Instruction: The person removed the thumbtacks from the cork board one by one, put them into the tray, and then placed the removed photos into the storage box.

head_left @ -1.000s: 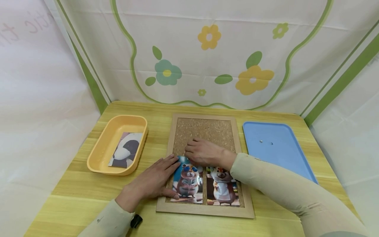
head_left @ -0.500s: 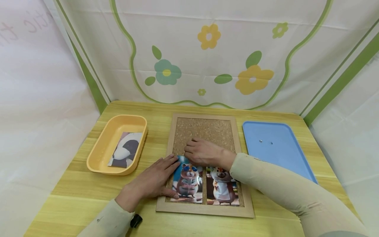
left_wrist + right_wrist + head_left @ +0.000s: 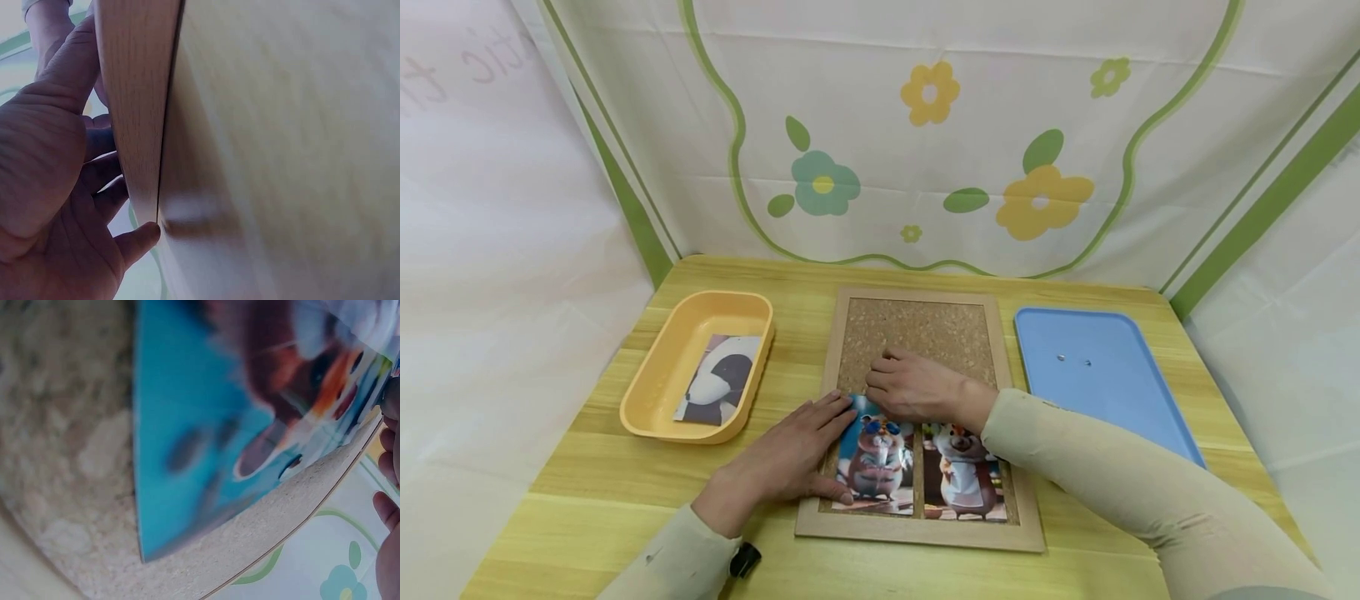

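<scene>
2 hamster pics (image 3: 880, 475) look placed by corkboard (image 3: 917, 321) near edge, panda pic (image 3: 721, 379) in bin (image 3: 681, 337) prob. remains; L hand (image 3: 782, 454) fingers extended, R hand (image 3: 921, 388) curled, can't tell round what.

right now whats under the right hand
The right wrist view shows a corner of the sunglasses hamster photo over the cork board. The right hand hides anything it may pinch.

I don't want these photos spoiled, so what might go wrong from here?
The left hand rests by the edge of the left photo; easing off might let it slide crooked on the corkboard.
The right hand covers part of that photo's top; pressing might crease it.
The right sleeve overlaps the blue tray in the head view; a bump might scatter the metal bits.
</scene>
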{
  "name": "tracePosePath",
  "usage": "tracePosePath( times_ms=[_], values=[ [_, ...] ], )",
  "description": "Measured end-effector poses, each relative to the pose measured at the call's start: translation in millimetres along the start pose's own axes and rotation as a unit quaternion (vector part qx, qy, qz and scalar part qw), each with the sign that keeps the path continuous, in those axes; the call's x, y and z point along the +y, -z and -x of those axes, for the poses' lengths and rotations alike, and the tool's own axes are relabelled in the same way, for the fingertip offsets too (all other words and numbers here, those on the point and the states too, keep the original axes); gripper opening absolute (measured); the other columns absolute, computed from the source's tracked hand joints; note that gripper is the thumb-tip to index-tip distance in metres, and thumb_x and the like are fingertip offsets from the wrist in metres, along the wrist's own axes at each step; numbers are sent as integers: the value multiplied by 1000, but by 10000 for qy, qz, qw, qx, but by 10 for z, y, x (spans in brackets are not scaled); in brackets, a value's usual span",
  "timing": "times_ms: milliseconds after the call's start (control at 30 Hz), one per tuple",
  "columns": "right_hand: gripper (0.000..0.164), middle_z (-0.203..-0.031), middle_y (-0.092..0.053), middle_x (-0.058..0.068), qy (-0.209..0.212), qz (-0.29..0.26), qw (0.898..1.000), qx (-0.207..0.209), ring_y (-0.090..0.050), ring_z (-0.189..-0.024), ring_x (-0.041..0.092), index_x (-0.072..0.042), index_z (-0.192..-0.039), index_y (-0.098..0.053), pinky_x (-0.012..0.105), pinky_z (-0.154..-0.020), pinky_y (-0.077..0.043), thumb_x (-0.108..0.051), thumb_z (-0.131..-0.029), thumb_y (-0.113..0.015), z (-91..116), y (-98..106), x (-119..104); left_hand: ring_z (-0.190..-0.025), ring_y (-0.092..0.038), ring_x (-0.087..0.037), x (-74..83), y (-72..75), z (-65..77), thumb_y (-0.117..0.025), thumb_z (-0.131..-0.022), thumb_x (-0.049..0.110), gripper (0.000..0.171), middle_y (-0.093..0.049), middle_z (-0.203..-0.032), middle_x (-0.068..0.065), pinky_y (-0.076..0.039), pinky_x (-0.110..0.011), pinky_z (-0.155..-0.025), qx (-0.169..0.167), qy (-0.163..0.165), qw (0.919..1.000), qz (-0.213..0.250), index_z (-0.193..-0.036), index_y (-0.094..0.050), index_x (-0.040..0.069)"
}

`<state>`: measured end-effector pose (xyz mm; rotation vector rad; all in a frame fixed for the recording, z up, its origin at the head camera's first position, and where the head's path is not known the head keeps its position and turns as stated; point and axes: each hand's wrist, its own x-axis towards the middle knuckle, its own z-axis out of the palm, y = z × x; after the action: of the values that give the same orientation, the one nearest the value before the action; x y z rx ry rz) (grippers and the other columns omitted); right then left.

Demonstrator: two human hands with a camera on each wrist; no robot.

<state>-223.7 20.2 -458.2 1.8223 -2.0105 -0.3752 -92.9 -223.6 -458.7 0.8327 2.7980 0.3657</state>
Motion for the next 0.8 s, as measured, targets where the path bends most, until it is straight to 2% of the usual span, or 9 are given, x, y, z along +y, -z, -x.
tracePosePath(
  times_ms=[800],
  values=[
    [24,-116,-71,-1,-16,101,9999,-4,-63,-110,18,-18,-115,-70,39,-103,-51,-33,-110,-52,39,29,6,-163,-19,-31,-1,-1,7,-73,-82,77,114,-29,-174,-12,-28,-55,-129,-16,22,10000,95,-165,-35,9]
  ],
)
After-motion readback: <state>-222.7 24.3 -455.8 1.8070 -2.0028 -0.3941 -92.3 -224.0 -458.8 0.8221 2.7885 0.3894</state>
